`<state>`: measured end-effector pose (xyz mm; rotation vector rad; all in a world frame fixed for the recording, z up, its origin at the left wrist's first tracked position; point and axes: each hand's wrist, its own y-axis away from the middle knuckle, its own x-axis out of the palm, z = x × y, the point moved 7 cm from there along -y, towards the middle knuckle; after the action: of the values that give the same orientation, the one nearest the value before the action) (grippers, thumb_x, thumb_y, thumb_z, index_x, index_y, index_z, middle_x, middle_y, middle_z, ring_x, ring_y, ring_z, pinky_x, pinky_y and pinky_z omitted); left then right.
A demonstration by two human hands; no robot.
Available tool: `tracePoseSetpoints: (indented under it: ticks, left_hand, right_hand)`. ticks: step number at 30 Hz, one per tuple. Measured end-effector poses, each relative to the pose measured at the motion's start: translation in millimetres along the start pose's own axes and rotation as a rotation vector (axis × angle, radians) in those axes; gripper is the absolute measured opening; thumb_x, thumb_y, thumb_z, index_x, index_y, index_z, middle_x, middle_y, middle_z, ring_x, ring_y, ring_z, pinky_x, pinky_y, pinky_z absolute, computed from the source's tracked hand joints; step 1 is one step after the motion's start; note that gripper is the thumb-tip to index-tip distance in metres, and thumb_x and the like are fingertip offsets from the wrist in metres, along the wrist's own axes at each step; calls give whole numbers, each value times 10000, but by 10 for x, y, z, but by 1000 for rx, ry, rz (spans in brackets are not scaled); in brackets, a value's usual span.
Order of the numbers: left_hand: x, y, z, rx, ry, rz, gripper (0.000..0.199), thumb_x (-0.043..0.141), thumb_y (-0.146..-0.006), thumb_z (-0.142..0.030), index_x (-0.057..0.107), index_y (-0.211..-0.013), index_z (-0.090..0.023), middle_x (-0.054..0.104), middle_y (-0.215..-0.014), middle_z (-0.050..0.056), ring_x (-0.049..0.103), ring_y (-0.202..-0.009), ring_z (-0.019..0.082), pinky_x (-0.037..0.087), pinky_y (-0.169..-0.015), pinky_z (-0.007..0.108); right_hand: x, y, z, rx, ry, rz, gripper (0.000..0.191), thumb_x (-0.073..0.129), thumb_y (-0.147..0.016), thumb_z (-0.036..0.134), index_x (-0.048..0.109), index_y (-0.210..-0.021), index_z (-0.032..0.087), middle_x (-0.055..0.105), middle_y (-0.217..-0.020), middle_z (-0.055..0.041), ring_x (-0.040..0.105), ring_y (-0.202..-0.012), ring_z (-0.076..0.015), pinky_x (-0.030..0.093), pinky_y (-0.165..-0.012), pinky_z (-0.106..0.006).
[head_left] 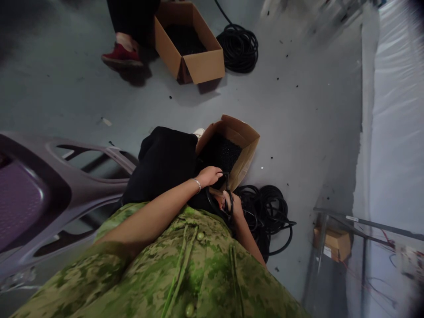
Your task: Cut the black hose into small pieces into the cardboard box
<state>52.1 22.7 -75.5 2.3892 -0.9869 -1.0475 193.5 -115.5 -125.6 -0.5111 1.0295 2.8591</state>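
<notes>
My left hand [209, 176], a bracelet at its wrist, has its fingers closed on a thin length of black tubing [227, 177]. Just below and to the right, my right hand [234, 204] is wrapped round a loop of the same tubing. Both hands are over the near edge of an open cardboard box [247, 132]. Many small black pieces [225, 152] lie inside that box. Right of my right hand, coils of black tubing [273, 203] rest in a heap.
Farther off, another cardboard box [205, 66] holds dark pieces, with a coil of tubing [240, 46] beside it. A person's red shoe [122, 57] is near that box. A purple-grey plastic chair [23, 198] is at left, a metal frame [364, 227] at right.
</notes>
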Motion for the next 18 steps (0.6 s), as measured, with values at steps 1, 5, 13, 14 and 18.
tracePoseSetpoints:
  ticks: [1,5,13,14,18]
  left_hand:
    - [2,-2,3,0,4,-1,324,480,-945,-300,744,-1101,-194,718,-777,33,618,-700,160,402,-647,241]
    - [12,-11,15,13,30,-10,298,490,-945,-302,750,-1039,-190,697,-739,29,599,-671,153,392,-622,238]
    - [14,-15,12,20,37,-13,292,489,-938,-299,746,-1030,-194,691,-729,24,596,-670,154,399,-629,240]
    - [12,-13,8,22,32,-11,298,485,-938,-301,747,-1036,-198,696,-737,25,601,-679,157,402,-637,241]
    - [16,-11,3,28,18,-4,315,472,-938,-305,747,-1050,-201,707,-751,26,609,-703,160,401,-652,241]
  right_hand:
    - [2,-1,11,-2,5,4,530,555,-839,713,622,-744,196,623,-558,-2,565,-458,-145,471,-491,-245]
    - [14,-2,77,-31,27,-1,516,555,-841,702,606,-710,206,608,-547,7,552,-445,-143,458,-487,-250]
    - [30,7,97,-33,-6,14,536,537,-835,726,588,-715,207,586,-536,13,541,-434,-137,443,-467,-241]
    - [27,5,89,-31,-7,12,536,537,-834,726,590,-723,204,589,-541,15,543,-434,-135,444,-468,-239]
    - [28,-1,75,-36,22,12,547,525,-839,725,592,-716,196,585,-529,20,548,-439,-131,454,-485,-234]
